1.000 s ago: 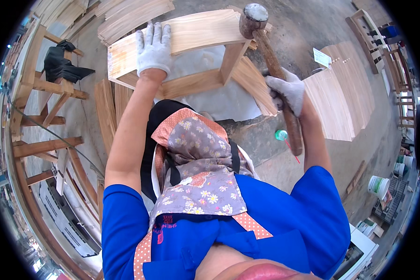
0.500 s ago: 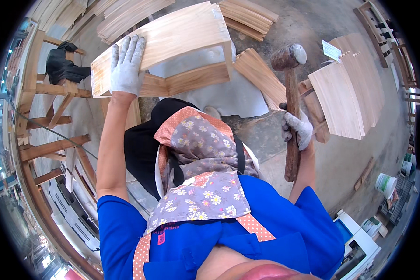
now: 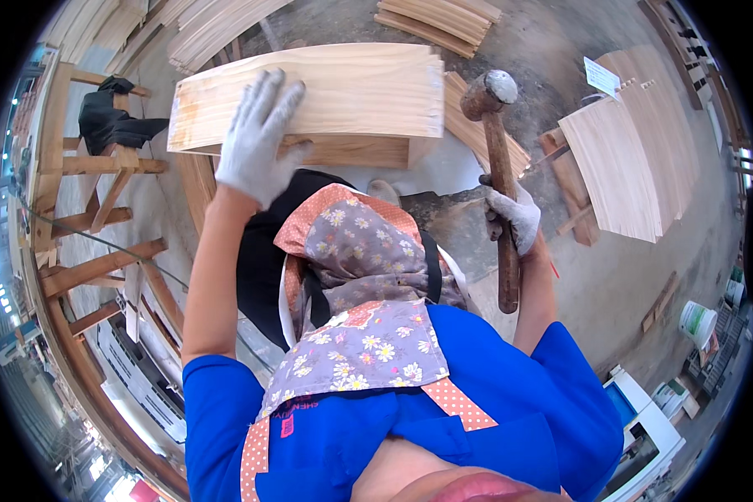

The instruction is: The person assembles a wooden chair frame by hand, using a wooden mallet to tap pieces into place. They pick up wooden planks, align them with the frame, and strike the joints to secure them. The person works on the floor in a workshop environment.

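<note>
Head view. The left hand [image 3: 255, 138], in a grey knit glove, lies spread and flat on the top face of a pale curved wooden panel assembly [image 3: 343, 88] in the upper centre of the frame, fingers splayed toward its near edge. The right hand [image 3: 514, 216], likewise gloved, is closed around the wooden handle of a hammer [image 3: 498, 167] at centre right; the head is raised, to the right of the panel's end and apart from it.

Judgement: the step in hand is driving or seating a joint, with one hand steadying the piece and the hammer lifted between blows. The next move calls for a firm hold on the panel and a square strike, well clear of the steadying fingers.

Surroundings: a stack of curved wooden slats [image 3: 439, 17] lies at the top of the frame, and a second curved panel [image 3: 636, 159] with a white label stands at upper right. Wooden frames [image 3: 92, 217] line the left side, a dark cloth [image 3: 113, 125] draped over one. Paint buckets [image 3: 696, 320] sit at lower right. A patterned headscarf [image 3: 360, 276] hides the ground directly beneath the panel, so the support under it cannot be seen.
</note>
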`<action>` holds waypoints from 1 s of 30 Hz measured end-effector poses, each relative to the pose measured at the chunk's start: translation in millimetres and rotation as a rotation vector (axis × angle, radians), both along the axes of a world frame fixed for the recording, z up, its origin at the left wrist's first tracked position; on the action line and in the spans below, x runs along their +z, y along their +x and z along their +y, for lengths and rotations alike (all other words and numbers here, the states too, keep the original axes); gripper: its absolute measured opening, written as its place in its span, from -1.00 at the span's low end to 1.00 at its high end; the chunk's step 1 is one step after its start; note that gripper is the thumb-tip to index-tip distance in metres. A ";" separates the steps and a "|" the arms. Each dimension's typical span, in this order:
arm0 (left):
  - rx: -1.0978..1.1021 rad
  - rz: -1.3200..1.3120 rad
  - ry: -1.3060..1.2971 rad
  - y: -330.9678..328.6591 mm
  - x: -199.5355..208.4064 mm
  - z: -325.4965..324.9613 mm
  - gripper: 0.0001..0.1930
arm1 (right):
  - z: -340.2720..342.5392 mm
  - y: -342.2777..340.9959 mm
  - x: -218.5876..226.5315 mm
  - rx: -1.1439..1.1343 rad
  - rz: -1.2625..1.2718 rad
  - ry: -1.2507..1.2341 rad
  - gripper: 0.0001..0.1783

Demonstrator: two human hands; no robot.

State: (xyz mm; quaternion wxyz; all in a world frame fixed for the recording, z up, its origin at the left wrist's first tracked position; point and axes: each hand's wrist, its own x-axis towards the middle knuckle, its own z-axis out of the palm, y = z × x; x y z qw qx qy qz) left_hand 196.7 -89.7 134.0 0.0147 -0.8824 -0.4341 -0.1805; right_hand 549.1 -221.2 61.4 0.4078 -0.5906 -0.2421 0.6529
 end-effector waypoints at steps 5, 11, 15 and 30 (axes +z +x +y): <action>-0.109 -0.231 -0.041 40.9 12.8 -1.0 -0.29 | 12.8 -0.8 4.3 0.005 -0.023 0.023 -0.48; -0.147 -0.187 -0.092 111.8 2.0 39.3 0.07 | 15.4 -10.8 9.3 0.029 -0.018 0.021 -0.45; -0.159 -0.172 -0.127 121.9 -10.9 38.9 0.15 | 3.3 -15.6 5.0 0.020 -0.007 0.003 -0.46; -0.174 -0.128 -0.194 121.1 -5.3 38.8 0.22 | -3.3 -18.1 -14.9 0.057 -0.018 -0.086 -0.49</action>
